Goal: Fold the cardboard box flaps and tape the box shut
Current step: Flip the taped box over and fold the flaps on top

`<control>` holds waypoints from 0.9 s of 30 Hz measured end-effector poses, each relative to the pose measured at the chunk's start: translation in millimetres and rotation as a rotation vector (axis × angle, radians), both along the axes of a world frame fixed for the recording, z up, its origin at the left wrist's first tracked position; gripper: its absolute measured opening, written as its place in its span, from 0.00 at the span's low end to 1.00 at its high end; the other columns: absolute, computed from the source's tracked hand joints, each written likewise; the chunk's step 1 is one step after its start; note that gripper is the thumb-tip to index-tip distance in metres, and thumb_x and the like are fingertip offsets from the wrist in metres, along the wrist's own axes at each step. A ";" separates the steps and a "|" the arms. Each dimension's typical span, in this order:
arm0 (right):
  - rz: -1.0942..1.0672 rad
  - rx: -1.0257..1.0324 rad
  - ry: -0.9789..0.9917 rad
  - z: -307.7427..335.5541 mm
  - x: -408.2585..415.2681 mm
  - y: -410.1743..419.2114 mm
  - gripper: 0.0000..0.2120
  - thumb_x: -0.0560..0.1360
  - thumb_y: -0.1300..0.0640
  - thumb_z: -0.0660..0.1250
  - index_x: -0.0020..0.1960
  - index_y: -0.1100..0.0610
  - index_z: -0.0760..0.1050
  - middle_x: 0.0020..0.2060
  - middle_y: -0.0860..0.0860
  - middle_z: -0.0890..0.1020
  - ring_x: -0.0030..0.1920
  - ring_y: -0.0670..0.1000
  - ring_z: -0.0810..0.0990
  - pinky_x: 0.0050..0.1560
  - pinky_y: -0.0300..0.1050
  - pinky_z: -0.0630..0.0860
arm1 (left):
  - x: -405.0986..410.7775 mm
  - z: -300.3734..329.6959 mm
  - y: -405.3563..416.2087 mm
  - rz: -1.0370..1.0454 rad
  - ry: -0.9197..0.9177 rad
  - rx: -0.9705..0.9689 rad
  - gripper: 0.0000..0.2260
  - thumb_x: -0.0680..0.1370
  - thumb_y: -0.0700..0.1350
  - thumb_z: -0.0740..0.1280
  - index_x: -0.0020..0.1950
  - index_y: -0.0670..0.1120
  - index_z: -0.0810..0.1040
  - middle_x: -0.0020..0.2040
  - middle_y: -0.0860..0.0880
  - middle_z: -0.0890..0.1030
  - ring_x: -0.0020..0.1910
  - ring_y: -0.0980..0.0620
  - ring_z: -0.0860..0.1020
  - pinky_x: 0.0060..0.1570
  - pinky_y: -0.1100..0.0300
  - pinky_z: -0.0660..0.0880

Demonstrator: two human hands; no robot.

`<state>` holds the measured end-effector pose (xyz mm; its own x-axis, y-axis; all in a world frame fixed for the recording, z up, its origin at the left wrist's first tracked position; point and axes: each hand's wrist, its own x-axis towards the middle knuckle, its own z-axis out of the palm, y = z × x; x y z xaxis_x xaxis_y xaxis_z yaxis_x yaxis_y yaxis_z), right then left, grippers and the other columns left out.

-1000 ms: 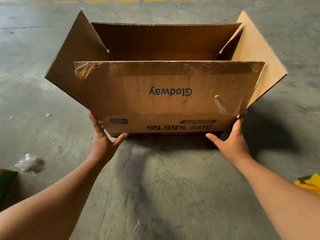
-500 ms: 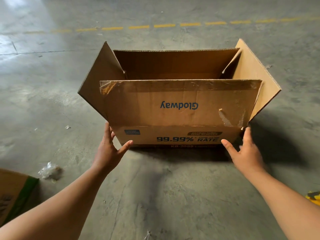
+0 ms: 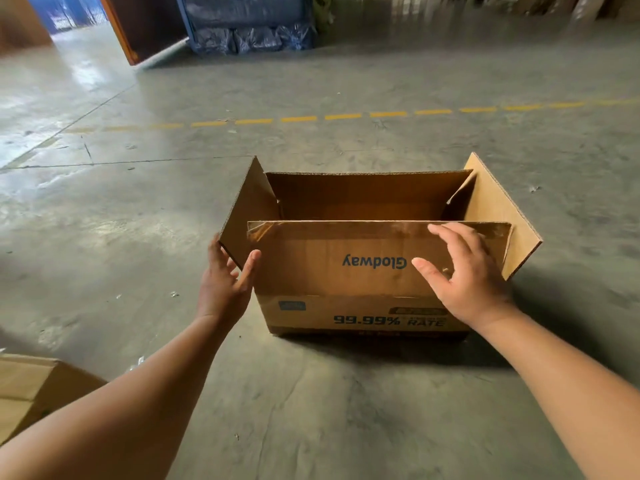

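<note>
Risen from the bottom corners to the flaps, both hands now. Left hand (image 3: pixel 225 289), fingers spread and only loosely curled, touching the lower edge of the left side flap (image 3: pixel 247 211), gripping nothing firmly. Cardboard box (image 3: pixel 363 310) resting on the concrete floor (image 3: pixel 311 410), long axis running left to right, all flaps standing open. Right hand (image 3: pixel 467 275) laid open-palmed over the near long flap (image 3: pixel 329 258), fingertips (image 3: pixel 437 229) near its top edge, nearer than the left to folding it inward. No tape anywhere in view.
</note>
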<state>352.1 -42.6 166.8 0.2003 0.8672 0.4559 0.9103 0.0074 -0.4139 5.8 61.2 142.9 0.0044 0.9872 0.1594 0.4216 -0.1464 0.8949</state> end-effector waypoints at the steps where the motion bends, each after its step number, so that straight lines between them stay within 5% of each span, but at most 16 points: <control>1: 0.026 -0.041 -0.045 8.1 -5.8 10.8 0.28 0.77 0.39 0.62 0.72 0.51 0.68 0.70 0.52 0.71 0.71 0.55 0.67 0.67 0.54 0.69 | 2.4 3.9 1.8 0.027 0.015 0.009 0.30 0.79 0.58 0.64 0.77 0.52 0.57 0.69 0.49 0.76 0.62 0.51 0.79 0.57 0.56 0.79; 3: 0.072 -0.149 -0.128 19.0 -17.6 30.3 0.28 0.78 0.39 0.62 0.75 0.49 0.65 0.74 0.50 0.68 0.75 0.53 0.62 0.73 0.57 0.63 | 5.2 9.3 2.5 0.060 0.027 0.024 0.30 0.79 0.62 0.62 0.77 0.53 0.58 0.68 0.49 0.77 0.62 0.49 0.80 0.53 0.62 0.77; 5: 0.115 -0.255 -0.211 24.7 -28.1 48.6 0.30 0.79 0.38 0.59 0.77 0.48 0.60 0.76 0.49 0.65 0.77 0.52 0.58 0.77 0.58 0.56 | 4.8 9.1 2.8 0.063 0.011 0.030 0.34 0.75 0.70 0.59 0.76 0.56 0.58 0.69 0.49 0.77 0.63 0.48 0.79 0.59 0.51 0.78; 8: 0.139 -0.424 -0.259 28.3 -43.1 73.0 0.32 0.79 0.35 0.56 0.79 0.46 0.55 0.78 0.48 0.63 0.78 0.52 0.57 0.77 0.61 0.49 | 5.6 5.7 3.4 0.031 0.004 0.002 0.30 0.79 0.62 0.62 0.77 0.55 0.56 0.68 0.53 0.77 0.64 0.49 0.78 0.64 0.49 0.75; 12: 0.070 -0.493 -0.217 47.1 -62.2 74.5 0.28 0.80 0.38 0.56 0.77 0.45 0.61 0.73 0.50 0.70 0.74 0.56 0.66 0.75 0.61 0.57 | 1.9 7.2 4.1 -0.001 -0.001 -0.029 0.34 0.74 0.72 0.60 0.75 0.60 0.56 0.66 0.53 0.78 0.64 0.49 0.79 0.64 0.43 0.76; 19: 0.174 -0.454 -0.165 62.9 -58.2 52.9 0.14 0.81 0.44 0.60 0.64 0.44 0.74 0.62 0.46 0.79 0.61 0.51 0.76 0.56 0.52 0.78 | -4.5 18.5 11.9 -0.081 0.058 0.069 0.32 0.78 0.67 0.59 0.77 0.51 0.65 0.66 0.52 0.78 0.62 0.57 0.77 0.64 0.56 0.75; 22: 0.269 -0.479 -0.162 60.5 -54.7 47.4 0.15 0.80 0.45 0.61 0.64 0.45 0.77 0.59 0.45 0.82 0.57 0.50 0.79 0.51 0.45 0.77 | -7.9 18.6 10.4 -0.113 0.084 0.070 0.38 0.76 0.68 0.58 0.80 0.48 0.61 0.69 0.46 0.77 0.66 0.52 0.76 0.66 0.57 0.73; 27: 0.343 -0.562 -0.105 67.8 -58.2 39.6 0.13 0.79 0.45 0.64 0.61 0.45 0.80 0.55 0.44 0.83 0.51 0.45 0.78 0.48 0.40 0.74 | -13.6 28.4 0.4 -0.189 0.170 0.046 0.43 0.72 0.70 0.55 0.81 0.45 0.58 0.68 0.54 0.73 0.63 0.59 0.73 0.52 0.83 0.64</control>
